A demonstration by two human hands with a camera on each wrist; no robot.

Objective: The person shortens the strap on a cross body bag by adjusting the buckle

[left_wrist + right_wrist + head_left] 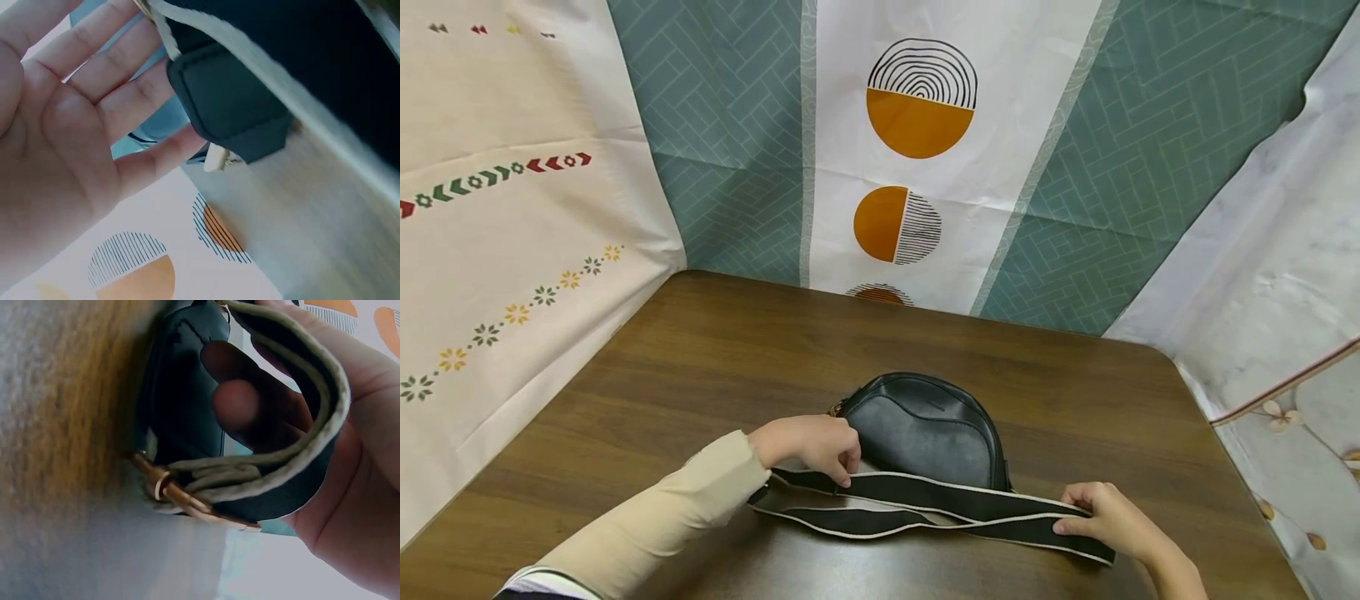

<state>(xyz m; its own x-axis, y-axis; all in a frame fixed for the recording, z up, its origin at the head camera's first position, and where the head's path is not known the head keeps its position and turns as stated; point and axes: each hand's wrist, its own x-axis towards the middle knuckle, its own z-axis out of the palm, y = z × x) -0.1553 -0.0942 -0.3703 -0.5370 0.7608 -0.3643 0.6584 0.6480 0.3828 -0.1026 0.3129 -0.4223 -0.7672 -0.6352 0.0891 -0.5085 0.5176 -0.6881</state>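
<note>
A black half-moon leather bag [917,429] stands on the table, its curved top to the back. In front of it stretches a doubled black strap [955,498] with cream edges. My left hand [816,446] pinches the strap near its left part, just by the bag's lower left side. A stitched black leather tab [231,94] at the strap's end shows beside those fingers in the left wrist view. At the strap's folded right end, my right hand [1108,521] holds the band between thumb and fingers. The right wrist view shows a gold-coloured buckle [178,494] on the loop.
The brown wooden table [760,342] extends around the bag to every side. Behind it hangs a teal and white patterned cloth [722,125]. Pale printed cloths [520,275] close off the left and right sides.
</note>
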